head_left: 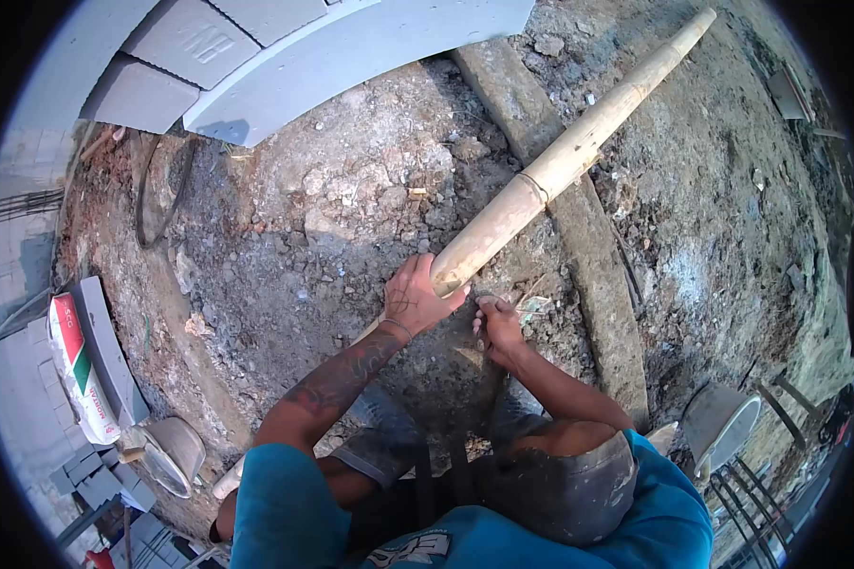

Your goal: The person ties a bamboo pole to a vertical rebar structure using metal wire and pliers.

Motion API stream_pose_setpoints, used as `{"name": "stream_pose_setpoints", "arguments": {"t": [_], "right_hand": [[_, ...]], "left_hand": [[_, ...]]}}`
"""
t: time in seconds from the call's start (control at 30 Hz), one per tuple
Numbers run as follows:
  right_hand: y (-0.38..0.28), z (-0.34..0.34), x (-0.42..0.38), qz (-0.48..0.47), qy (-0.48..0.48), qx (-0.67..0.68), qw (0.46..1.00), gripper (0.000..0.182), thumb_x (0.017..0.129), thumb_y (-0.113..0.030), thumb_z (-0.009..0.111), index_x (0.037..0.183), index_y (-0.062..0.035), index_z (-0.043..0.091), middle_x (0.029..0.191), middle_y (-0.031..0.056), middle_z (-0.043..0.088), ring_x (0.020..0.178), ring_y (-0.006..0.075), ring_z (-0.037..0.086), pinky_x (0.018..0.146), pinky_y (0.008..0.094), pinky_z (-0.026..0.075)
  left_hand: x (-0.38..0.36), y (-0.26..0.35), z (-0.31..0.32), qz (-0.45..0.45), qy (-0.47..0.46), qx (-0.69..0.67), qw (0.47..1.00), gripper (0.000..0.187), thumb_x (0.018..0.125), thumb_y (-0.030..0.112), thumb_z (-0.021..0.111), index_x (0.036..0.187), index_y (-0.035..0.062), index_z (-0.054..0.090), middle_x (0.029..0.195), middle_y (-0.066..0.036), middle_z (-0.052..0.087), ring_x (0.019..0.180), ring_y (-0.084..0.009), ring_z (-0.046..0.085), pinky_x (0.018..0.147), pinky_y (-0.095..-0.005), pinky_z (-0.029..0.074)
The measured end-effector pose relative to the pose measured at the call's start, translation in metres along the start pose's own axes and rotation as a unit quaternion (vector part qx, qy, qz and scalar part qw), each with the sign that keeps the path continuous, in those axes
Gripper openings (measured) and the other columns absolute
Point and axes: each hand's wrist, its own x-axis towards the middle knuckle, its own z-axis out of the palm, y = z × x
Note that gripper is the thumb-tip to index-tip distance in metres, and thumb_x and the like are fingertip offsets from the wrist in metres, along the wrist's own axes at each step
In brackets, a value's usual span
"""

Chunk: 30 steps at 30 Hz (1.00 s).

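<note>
A long pale bamboo pole (569, 156) runs from the middle of the view up to the upper right, across a concrete beam (593, 275) lying on the ground. My left hand (416, 296) is wrapped over the near end of the pole, the thumb by its open cut end. Just right of that end is my right hand (498, 327), its fingers curled together, apart from the pole. Whatever it may hold is too small to make out. Bits of greenish litter (533, 305) lie on the soil beside it.
Grey blocks (192, 43) stand at the upper left. A mortar bag (83, 368) lies at the left, with a bucket (173, 455) below it. Another bucket (721, 427) and steel bars (751, 503) are at the lower right. The ground is rough soil and rubble.
</note>
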Motion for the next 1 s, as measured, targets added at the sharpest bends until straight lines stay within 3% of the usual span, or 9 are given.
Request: {"name": "stream_pose_setpoints", "arguments": {"t": [0.13, 0.27, 0.37, 0.43, 0.47, 0.67, 0.8, 0.87, 1.0], "right_hand": [[0.006, -0.012, -0.003, 0.017, -0.036, -0.005, 0.999, 0.010, 0.090, -0.012, 0.051, 0.089, -0.0026, 0.055, 0.064, 0.0016, 0.050, 0.052, 0.0114, 0.050, 0.047, 0.0248, 0.043], [0.004, 0.001, -0.001, 0.052, -0.071, -0.049, 0.995, 0.010, 0.090, -0.011, 0.051, 0.089, -0.0022, 0.055, 0.064, 0.0015, 0.051, 0.052, 0.0112, 0.051, 0.046, 0.0238, 0.043], [0.003, 0.015, 0.001, 0.098, -0.166, -0.034, 0.981, 0.009, 0.090, -0.011, 0.051, 0.089, -0.0030, 0.056, 0.064, 0.0012, 0.051, 0.052, 0.0108, 0.052, 0.045, 0.0231, 0.043], [0.002, 0.021, 0.004, 0.127, -0.170, -0.029, 0.977, 0.009, 0.090, -0.012, 0.051, 0.090, -0.0042, 0.056, 0.065, 0.0011, 0.052, 0.052, 0.0102, 0.052, 0.045, 0.0228, 0.045], [0.001, 0.022, 0.008, 0.126, -0.159, -0.019, 0.979, 0.009, 0.090, -0.012, 0.051, 0.090, -0.0044, 0.055, 0.065, 0.0011, 0.052, 0.052, 0.0101, 0.052, 0.046, 0.0229, 0.046], [0.009, 0.035, 0.000, 0.108, -0.105, 0.070, 0.986, 0.008, 0.091, -0.012, 0.049, 0.090, -0.0056, 0.053, 0.065, 0.0005, 0.050, 0.052, 0.0099, 0.052, 0.045, 0.0224, 0.046], [0.014, 0.038, 0.000, 0.090, -0.064, 0.085, 0.990, 0.008, 0.091, -0.013, 0.048, 0.088, -0.0064, 0.052, 0.065, 0.0004, 0.048, 0.051, 0.0106, 0.051, 0.044, 0.0229, 0.046], [0.013, 0.039, 0.002, 0.084, -0.083, 0.069, 0.991, 0.009, 0.091, -0.013, 0.048, 0.089, -0.0063, 0.052, 0.065, 0.0007, 0.048, 0.051, 0.0110, 0.051, 0.045, 0.0236, 0.046], [0.002, 0.036, -0.003, 0.023, -0.014, 0.062, 0.998, 0.009, 0.091, -0.014, 0.048, 0.089, -0.0059, 0.052, 0.065, 0.0015, 0.048, 0.051, 0.0123, 0.052, 0.046, 0.0257, 0.046]], "left_hand": [[0.004, -0.005, 0.001, 0.075, 0.047, 0.050, 0.995, 0.056, 0.059, 0.039, 0.074, 0.097, 0.0014, 0.056, 0.085, -0.014, 0.057, 0.081, -0.0322, 0.057, 0.070, -0.0417, 0.047], [0.004, -0.006, 0.002, 0.036, 0.005, 0.040, 0.999, 0.061, 0.060, 0.043, 0.073, 0.101, 0.0008, 0.056, 0.087, -0.014, 0.057, 0.081, -0.0326, 0.057, 0.074, -0.0415, 0.046], [0.001, -0.008, -0.001, -0.001, -0.012, 0.065, 0.998, 0.049, 0.071, 0.040, 0.064, 0.099, 0.0006, 0.058, 0.088, -0.016, 0.057, 0.085, -0.0334, 0.056, 0.078, -0.0403, 0.044], [0.009, -0.025, 0.006, -0.025, -0.018, -0.086, 0.996, 0.040, 0.087, 0.033, 0.049, 0.098, -0.0029, 0.059, 0.091, -0.018, 0.059, 0.083, -0.0342, 0.057, 0.080, -0.0398, 0.042], [0.007, -0.021, 0.005, -0.016, 0.001, -0.079, 0.997, 0.033, 0.090, 0.024, 0.042, 0.093, -0.0028, 0.061, 0.088, -0.020, 0.060, 0.084, -0.0344, 0.057, 0.077, -0.0400, 0.043], [0.004, -0.028, 0.016, -0.103, 0.070, -0.082, 0.989, 0.028, 0.084, 0.027, 0.050, 0.084, 0.0004, 0.060, 0.078, -0.018, 0.059, 0.077, -0.0385, 0.057, 0.074, -0.0418, 0.044], [0.007, -0.010, -0.003, -0.108, 0.004, -0.028, 0.994, 0.027, 0.082, 0.028, 0.053, 0.086, 0.0011, 0.059, 0.080, -0.018, 0.058, 0.078, -0.0366, 0.057, 0.073, -0.0420, 0.044], [0.009, -0.003, -0.011, -0.020, -0.043, 0.029, 0.998, 0.031, 0.084, 0.027, 0.053, 0.101, 0.0009, 0.057, 0.090, -0.018, 0.058, 0.084, -0.0347, 0.058, 0.076, -0.0415, 0.045], [0.005, -0.018, 0.000, 0.033, -0.031, -0.012, 0.999, 0.034, 0.083, 0.031, 0.055, 0.100, 0.0017, 0.054, 0.090, -0.016, 0.055, 0.083, -0.0328, 0.055, 0.074, -0.0419, 0.043]]}}
